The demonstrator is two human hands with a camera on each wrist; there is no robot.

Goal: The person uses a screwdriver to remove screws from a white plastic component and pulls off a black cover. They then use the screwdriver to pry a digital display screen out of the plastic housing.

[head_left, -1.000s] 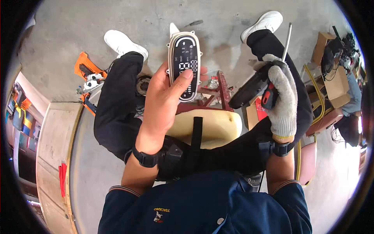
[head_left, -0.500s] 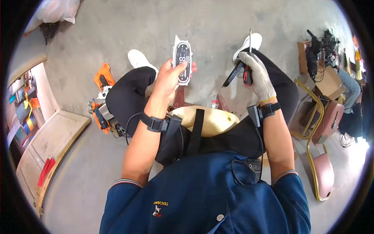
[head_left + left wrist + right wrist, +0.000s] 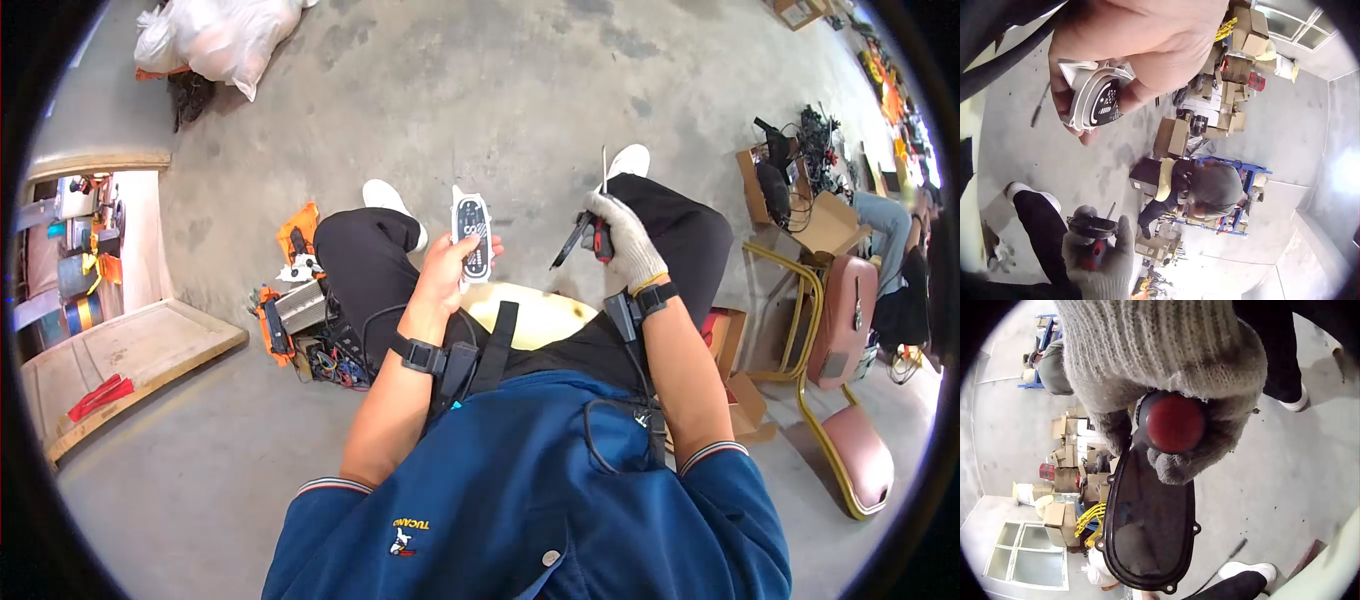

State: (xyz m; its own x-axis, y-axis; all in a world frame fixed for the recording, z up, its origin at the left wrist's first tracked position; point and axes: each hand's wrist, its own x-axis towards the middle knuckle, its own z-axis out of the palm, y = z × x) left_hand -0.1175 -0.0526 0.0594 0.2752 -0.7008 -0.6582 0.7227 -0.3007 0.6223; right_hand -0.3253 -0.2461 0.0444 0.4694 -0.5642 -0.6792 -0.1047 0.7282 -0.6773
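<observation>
My bare left hand (image 3: 438, 277) grips a digital dashboard display (image 3: 470, 225) with a pale casing and a black face showing white digits, the thumb lying across its front. In the left wrist view the end of the display's casing (image 3: 1088, 94) pokes out from under the palm. My gloved right hand (image 3: 630, 240) holds a screwdriver (image 3: 603, 243) with a red and black handle, its shaft pointing away from me. The same hand pinches a dark oval cover (image 3: 1150, 519) with small screw lugs round its rim. The two hands are apart, above the knees.
A cream padded seat (image 3: 540, 315) lies between the legs. Tools and an orange-handled device (image 3: 297, 232) are on the floor at left. Pink chairs (image 3: 845, 310) and cardboard boxes (image 3: 835, 222) stand at right. Another person (image 3: 1210, 187) is by a blue rack farther off.
The head view has tilted up, showing more floor ahead, and both hands look smaller and farther off. The display, the screwdriver and the cover stay in the same hands.
</observation>
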